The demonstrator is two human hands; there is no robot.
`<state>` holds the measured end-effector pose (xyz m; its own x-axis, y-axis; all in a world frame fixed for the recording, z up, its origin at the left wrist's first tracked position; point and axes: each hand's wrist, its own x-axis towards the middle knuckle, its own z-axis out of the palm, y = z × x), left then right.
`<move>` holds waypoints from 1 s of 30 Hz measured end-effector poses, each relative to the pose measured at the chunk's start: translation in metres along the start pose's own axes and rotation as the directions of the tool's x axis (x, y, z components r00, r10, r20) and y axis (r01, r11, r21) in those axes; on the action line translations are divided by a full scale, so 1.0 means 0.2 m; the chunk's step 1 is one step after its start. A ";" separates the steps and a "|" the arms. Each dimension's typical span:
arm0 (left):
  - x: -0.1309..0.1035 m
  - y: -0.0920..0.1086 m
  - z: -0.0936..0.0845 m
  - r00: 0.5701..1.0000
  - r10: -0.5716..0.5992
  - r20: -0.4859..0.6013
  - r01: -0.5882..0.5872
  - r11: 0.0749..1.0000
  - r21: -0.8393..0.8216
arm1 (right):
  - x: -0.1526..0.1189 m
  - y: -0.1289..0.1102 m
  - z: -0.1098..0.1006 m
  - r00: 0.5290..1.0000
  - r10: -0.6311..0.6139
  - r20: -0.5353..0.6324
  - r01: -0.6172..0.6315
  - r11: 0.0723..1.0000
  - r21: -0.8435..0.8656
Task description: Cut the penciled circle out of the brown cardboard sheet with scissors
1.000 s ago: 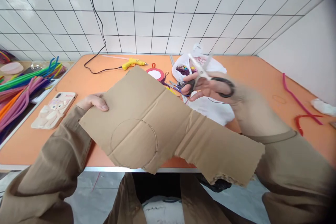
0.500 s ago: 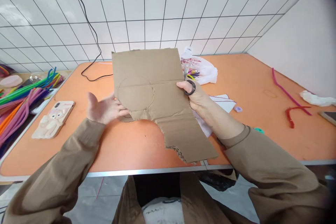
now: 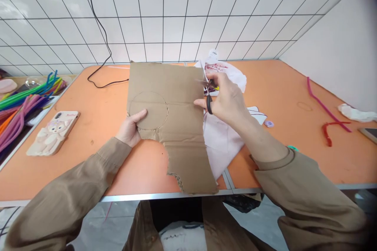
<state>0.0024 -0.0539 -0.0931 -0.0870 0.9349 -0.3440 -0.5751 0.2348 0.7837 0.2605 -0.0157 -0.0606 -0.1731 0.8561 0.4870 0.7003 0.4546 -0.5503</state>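
Head view: the left hand (image 3: 131, 130) pinches the cardboard (image 3: 184, 94) at its left edge, thumb on top and fingers hidden beneath, while the right hand (image 3: 231, 98) holds the scissors (image 3: 209, 105) with its fingers in the handles, at the sheet's right edge. The cardboard is over the near part of the table (image 3: 273, 90); whether it rests there I cannot tell. Held firmly from one side only, it could swing or fold along its creases if the blades press hard. The left thumb lies inside the drawn circle (image 3: 153, 104), so a cut along that line might reach it. The blades are blurred, and a stray snip could catch the bag (image 3: 235, 78) just behind them or the cloth (image 3: 222, 149) below.
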 end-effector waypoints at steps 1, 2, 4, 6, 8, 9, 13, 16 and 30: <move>-0.01 -0.01 0.01 1.000 0.005 0.020 -0.006 1.000 0.019 | -0.02 -0.05 0.00 0.999 0.035 0.015 -0.035 0.999 -0.007; -0.02 -0.02 0.02 0.999 0.022 0.050 -0.024 0.999 0.038 | -0.04 -0.09 0.01 0.997 0.044 0.056 -0.044 0.999 -0.002; -0.04 -0.04 0.04 0.988 0.062 0.141 -0.072 0.995 0.068 | -0.08 -0.19 0.05 0.987 0.014 0.159 0.006 0.992 -0.126; -0.05 -0.06 0.06 0.969 0.073 0.236 -0.095 0.992 0.085 | -0.11 -0.25 0.09 0.962 -0.013 0.271 0.102 0.943 -0.315; -0.06 -0.07 0.06 0.959 0.067 0.274 -0.096 0.991 0.094 | -0.13 -0.29 0.12 0.940 -0.029 0.339 0.179 0.889 -0.421; -0.06 -0.08 0.07 0.961 0.068 0.267 -0.096 0.991 0.094 | -0.14 -0.31 0.13 0.930 -0.043 0.365 0.217 0.865 -0.452; -0.06 -0.08 0.06 0.970 0.072 0.231 -0.094 0.992 0.083 | -0.15 -0.36 0.14 0.904 -0.100 0.415 0.322 0.798 -0.510; -0.07 -0.08 0.06 0.957 0.104 0.270 -0.131 0.988 0.082 | -0.16 -0.39 0.12 0.906 -0.059 0.419 0.298 0.792 -0.532; -0.08 -0.09 0.07 0.993 0.093 0.066 -0.103 0.982 0.158 | -0.07 -0.38 0.06 0.725 -0.095 0.683 0.404 0.861 -0.309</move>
<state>0.0250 -0.0685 -0.0943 -0.0861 0.9683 -0.2346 -0.4277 0.1767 0.8865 0.2019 -0.0594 -0.0345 -0.6649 0.7447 -0.0576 0.7469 0.6615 -0.0675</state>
